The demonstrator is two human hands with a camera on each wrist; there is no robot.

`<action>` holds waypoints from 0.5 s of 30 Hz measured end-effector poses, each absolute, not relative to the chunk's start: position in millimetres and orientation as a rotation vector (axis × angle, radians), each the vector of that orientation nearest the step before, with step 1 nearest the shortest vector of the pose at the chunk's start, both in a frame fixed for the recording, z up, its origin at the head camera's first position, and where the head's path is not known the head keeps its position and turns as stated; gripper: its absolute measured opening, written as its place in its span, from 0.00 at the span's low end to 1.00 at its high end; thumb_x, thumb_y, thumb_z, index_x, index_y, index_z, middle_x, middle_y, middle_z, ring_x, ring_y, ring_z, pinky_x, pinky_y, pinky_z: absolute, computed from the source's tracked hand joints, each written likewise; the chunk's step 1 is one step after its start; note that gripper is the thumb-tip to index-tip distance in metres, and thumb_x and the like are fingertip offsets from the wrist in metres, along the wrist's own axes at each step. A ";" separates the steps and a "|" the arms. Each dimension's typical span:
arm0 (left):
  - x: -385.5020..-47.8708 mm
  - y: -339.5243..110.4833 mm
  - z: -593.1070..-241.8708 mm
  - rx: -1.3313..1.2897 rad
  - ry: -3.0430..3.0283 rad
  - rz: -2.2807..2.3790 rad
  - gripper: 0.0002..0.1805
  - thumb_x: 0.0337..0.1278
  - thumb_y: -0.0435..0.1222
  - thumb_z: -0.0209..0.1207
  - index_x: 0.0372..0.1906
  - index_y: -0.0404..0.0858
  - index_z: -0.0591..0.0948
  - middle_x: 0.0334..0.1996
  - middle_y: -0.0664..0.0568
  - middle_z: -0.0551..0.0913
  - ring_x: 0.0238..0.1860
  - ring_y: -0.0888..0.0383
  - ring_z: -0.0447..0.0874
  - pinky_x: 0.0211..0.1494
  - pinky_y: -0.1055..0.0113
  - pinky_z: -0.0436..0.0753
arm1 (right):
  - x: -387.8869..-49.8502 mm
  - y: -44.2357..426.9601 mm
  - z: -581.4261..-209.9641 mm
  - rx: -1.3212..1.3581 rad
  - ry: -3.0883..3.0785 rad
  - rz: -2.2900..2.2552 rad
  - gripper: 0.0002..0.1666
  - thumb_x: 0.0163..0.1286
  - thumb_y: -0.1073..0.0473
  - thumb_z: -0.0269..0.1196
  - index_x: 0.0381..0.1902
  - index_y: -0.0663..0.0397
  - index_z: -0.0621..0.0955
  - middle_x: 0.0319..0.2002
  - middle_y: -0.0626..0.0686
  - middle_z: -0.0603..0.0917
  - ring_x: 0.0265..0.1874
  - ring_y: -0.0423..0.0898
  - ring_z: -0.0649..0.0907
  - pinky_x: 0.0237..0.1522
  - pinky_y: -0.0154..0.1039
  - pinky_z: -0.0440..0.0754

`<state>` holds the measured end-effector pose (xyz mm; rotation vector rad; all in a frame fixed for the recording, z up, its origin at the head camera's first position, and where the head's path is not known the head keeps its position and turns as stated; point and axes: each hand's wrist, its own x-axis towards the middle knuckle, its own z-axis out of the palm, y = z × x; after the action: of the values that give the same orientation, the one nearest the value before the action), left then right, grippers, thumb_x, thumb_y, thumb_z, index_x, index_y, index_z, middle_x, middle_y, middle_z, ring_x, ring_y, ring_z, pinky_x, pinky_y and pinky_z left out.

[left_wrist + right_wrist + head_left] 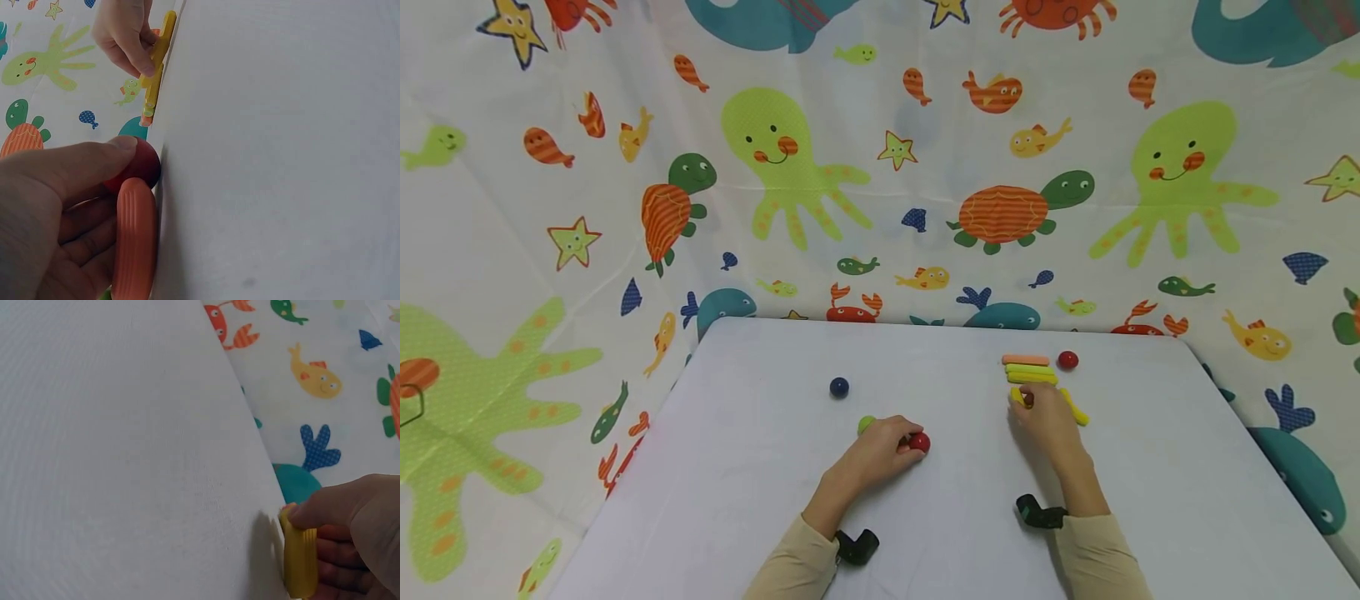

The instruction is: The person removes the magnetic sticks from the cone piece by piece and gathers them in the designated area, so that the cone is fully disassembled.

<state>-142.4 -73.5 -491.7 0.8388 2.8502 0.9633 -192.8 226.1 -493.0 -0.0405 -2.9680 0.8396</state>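
In the head view, my left hand (883,450) is at a red ball (921,442). The left wrist view shows its thumb pressed on the red ball (145,164), with the fingers curled behind. A ridged orange stick (135,240) lies against the ball and in front of those fingers; the head view hides it. Part of a green ball (866,424) shows behind this hand. Farther right, my right hand (1051,415) pinches a yellow stick (301,559) between thumb and fingers. Another yellow stick (1075,408) lies at an angle just right of that hand.
Beyond the right hand lie yellow-green sticks (1032,373) and an orange stick (1026,360), side by side. A second red ball (1067,360) sits next to them. A dark blue ball (839,387) rests left of centre on the white table (737,483). Patterned cloth hangs behind.
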 end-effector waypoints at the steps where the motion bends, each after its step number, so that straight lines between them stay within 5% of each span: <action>1: -142.1 -73.4 -491.6 0.835 2.848 0.965 0.18 0.62 0.38 0.66 0.55 0.36 0.84 0.44 0.50 0.86 0.37 0.66 0.76 0.41 0.76 0.78 | -192.8 227.7 -493.5 -0.053 -2.960 0.839 0.22 0.69 0.57 0.63 0.55 0.67 0.80 0.47 0.64 0.83 0.44 0.56 0.79 0.55 0.55 0.82; 15: -141.5 -73.5 -491.9 0.833 2.835 0.976 0.19 0.62 0.38 0.66 0.55 0.35 0.84 0.44 0.50 0.87 0.38 0.65 0.77 0.41 0.76 0.78 | -189.0 244.8 -494.7 -0.115 -2.904 0.773 0.20 0.69 0.58 0.62 0.51 0.71 0.82 0.40 0.65 0.81 0.38 0.56 0.79 0.49 0.54 0.83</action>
<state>-141.5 -73.5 -491.9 0.8330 2.8352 0.9760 -189.0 244.8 -494.7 -0.1152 -2.9041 0.7733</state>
